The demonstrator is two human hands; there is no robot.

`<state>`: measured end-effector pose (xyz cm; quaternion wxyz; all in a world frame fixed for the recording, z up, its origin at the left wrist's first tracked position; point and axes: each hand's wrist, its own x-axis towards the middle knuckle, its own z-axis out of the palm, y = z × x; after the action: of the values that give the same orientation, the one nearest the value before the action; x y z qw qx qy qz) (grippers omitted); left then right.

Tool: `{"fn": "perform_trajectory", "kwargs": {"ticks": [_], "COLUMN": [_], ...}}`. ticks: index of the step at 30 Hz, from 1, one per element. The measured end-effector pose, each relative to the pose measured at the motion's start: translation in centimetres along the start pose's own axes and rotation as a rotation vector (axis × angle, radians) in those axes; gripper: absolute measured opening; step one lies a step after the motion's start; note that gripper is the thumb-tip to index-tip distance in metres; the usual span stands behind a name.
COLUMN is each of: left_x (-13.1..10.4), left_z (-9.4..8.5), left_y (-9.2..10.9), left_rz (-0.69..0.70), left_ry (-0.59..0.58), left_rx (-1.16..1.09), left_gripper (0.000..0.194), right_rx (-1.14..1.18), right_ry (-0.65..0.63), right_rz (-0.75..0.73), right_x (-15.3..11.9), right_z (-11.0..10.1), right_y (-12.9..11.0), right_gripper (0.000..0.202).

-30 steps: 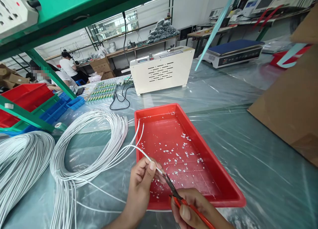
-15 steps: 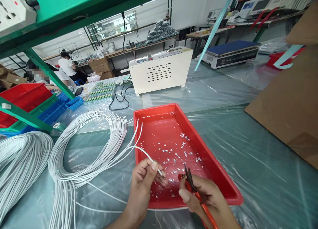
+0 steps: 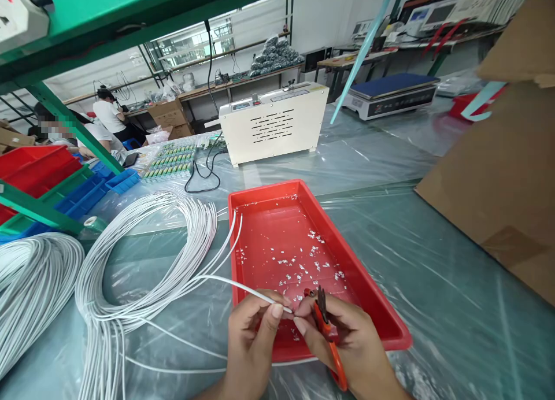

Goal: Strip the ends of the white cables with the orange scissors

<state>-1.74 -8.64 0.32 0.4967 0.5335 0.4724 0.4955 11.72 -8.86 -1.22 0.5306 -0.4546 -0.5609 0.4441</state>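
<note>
A clear plastic sheet covers the green tabletop point(image 3: 455, 255), wrinkled and catching the light. At its far side stand a cream machine point(image 3: 273, 125) with slotted vents and, to the right, a scale point(image 3: 390, 91) with a blue platform. Green-and-yellow circuit boards point(image 3: 171, 160) lie left of the machine, and stacked bins point(image 3: 39, 163) in red, green and blue fill the left edge. A cardboard box point(image 3: 489, 180) leans in from the right; a green shelf point(image 3: 143, 13) crosses overhead. Behind, 2 people in white tops point(image 3: 108, 115) sit at the left, with loaded benches along the wall.

A red tray point(image 3: 368, 293) scattered with white scraps sits ahead of the hands, and 2 bundles of cable point(image 3: 93, 273) lie to their left. A white cable point(image 3: 245, 287) runs from the nearer bundle over the tray's near left part to the left hand point(image 3: 255, 336), which pinches it close to its end. The right hand point(image 3: 353, 336) grips red-handled cutters point(image 3: 330, 333), blades upward, its thumb and forefinger at the cable's tip. The hands nearly meet there; whether they touch, I cannot tell.
</note>
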Motion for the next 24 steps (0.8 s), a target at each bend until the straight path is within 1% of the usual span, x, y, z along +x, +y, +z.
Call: {"fn": "perform_trajectory", "kwargs": {"ticks": [5, 9, 17, 21, 24], "left_x": [-0.17, -0.17, -0.22, -0.27, -0.24], "left_z": [-0.08, -0.14, -0.29, -0.33, -0.33], "left_y": [-0.19, -0.31, -0.62, -0.75, -0.92], "left_rz": [0.068, 0.123, 0.25, 0.323, 0.346], "left_ry": [-0.027, -0.024, -0.07, -0.099, -0.102], "left_rx": [0.053, 0.117, 0.184, 0.195, 0.189], "left_gripper": [0.015, 0.014, 0.02, 0.028, 0.03], "right_rx": [-0.019, -0.04, -0.137, -0.212, -0.294], "right_ry": [-0.009, -0.015, 0.0, 0.034, 0.061], "right_rz": [-0.004, 0.003, -0.041, -0.099, -0.168], "right_x": [0.1, 0.18, 0.19, 0.22, 0.22], "right_z": [-0.01, -0.02, 0.02, 0.11, 0.12], "right_y": [0.01, -0.08, -0.25, -0.23, -0.13], "right_gripper": [0.014, 0.012, 0.01, 0.008, 0.009]}}
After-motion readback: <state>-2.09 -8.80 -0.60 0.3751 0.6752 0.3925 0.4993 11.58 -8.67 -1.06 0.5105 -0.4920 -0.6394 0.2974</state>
